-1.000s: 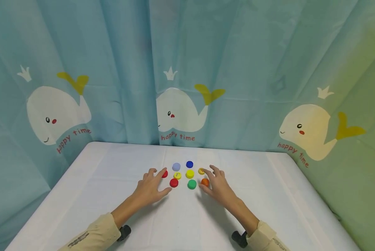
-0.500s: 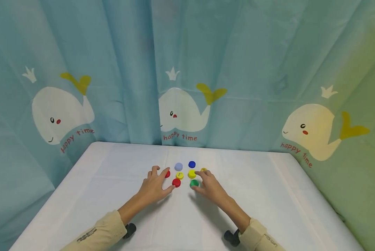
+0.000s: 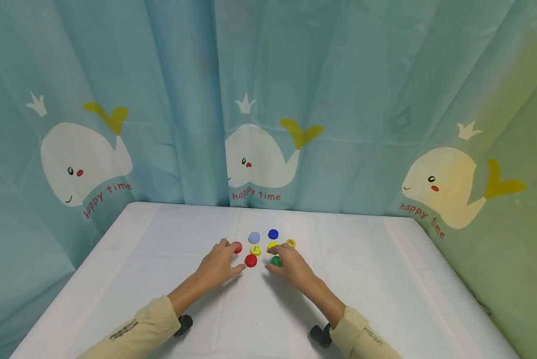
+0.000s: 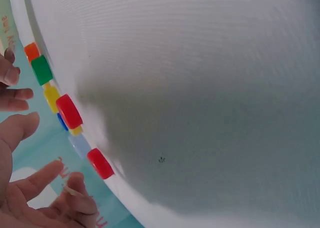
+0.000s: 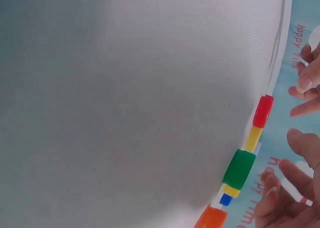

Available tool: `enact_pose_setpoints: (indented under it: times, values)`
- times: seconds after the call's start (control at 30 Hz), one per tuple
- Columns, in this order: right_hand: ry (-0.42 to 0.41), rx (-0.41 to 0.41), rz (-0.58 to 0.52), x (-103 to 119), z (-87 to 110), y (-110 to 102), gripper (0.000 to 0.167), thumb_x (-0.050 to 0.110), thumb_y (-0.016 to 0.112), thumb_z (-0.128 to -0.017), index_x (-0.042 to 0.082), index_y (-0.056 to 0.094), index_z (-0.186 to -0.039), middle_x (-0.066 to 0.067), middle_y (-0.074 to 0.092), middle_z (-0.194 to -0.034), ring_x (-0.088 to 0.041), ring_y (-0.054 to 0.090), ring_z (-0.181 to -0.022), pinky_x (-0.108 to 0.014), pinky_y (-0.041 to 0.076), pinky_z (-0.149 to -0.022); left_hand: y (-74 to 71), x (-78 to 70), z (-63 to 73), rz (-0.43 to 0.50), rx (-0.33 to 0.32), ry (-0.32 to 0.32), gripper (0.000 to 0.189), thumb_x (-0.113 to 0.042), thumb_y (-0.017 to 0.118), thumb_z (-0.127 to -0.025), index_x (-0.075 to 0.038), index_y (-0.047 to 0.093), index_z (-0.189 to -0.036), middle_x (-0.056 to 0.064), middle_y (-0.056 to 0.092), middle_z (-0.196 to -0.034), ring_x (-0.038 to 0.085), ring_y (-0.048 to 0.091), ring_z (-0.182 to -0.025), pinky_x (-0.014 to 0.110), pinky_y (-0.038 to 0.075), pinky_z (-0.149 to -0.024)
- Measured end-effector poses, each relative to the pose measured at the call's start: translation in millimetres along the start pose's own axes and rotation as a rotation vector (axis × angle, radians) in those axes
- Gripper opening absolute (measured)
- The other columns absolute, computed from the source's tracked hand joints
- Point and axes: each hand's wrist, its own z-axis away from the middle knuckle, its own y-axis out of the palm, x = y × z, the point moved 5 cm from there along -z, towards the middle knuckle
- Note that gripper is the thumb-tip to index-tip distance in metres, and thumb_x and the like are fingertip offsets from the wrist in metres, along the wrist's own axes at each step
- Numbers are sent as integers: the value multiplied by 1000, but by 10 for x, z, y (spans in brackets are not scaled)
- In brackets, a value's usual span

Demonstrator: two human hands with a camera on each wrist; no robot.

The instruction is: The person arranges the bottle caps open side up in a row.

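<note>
Movement since a second ago is mostly the right hand (image 3: 291, 264): it has swung inward toward the left hand (image 3: 216, 264) and now reaches over the green cap (image 3: 276, 260) and plain yellow cap (image 3: 272, 245), both partly covered in head view. Earlier it sat over the orange cap (image 5: 212, 219), which showed between thumb and finger; now the head view loses that cap behind the hand, but both wrist views show it on the table (image 3: 232, 319). Gold cap (image 3: 290, 243), previously at the index fingertip, now lies just past the knuckles. Left hand holds nearly the same spot, fingers slightly more gathered. Cap layout looks unchanged. Both hands empty, fingers loosely bent, thumbs apart; wrist views show them hovering above the caps, not touching. Upper red cap (image 3: 238, 248) is partly behind the left index finger, lower red cap (image 3: 251, 261) just beyond the left thumb tip. Marked yellow cap (image 3: 256, 251) sits between the hands, near the lower red one. Pale blue cap (image 3: 254, 238) and dark blue cap (image 3: 273, 234) lie in the far row, toward the whale-print curtain (image 3: 362, 99), beyond the fingertips.
</note>
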Motion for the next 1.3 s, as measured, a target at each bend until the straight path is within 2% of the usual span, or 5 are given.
enact_pose_setpoints:
  times: [0.23,0.43,0.7,0.93,1.3]
  values:
    - [-74,64,-44,120,-76,41,32,14,75,-81,-2,66,-108,-9,64,-97,-15,59,-77,-23,50,-67,28,-63,-45,53,16,44,36,-16,78,-76,1,65,-105,8,58,-89,18,57,-79,33,52,-71]
    - [-105,50,-8,177,-139,59,30,12,75,-80,-2,66,-106,-10,67,-92,-19,62,-79,-23,51,-69,29,-116,-112,47,47,43,36,-17,78,-77,1,64,-105,10,61,-91,21,58,-81,33,52,-72]
    - [-35,61,-4,215,-241,82,29,12,76,-80,-2,66,-104,-10,68,-90,-19,64,-81,-23,52,-71,60,-80,-208,128,109,-12,33,-10,78,-77,5,64,-103,10,64,-87,22,60,-80,35,52,-75]
    - [50,70,-21,235,-319,131,26,8,76,-78,-3,68,-100,-9,66,-83,-18,60,-74,-25,52,-70,88,-77,-264,161,108,2,28,-4,75,-78,8,65,-101,11,64,-84,21,59,-77,35,52,-74]
    - [33,75,-13,242,-303,253,23,9,79,-75,-2,70,-94,-3,62,-71,-12,51,-62,-18,47,-59,218,-33,-255,148,119,11,30,-6,81,-72,9,67,-94,0,47,-63,13,44,-62,25,39,-56]
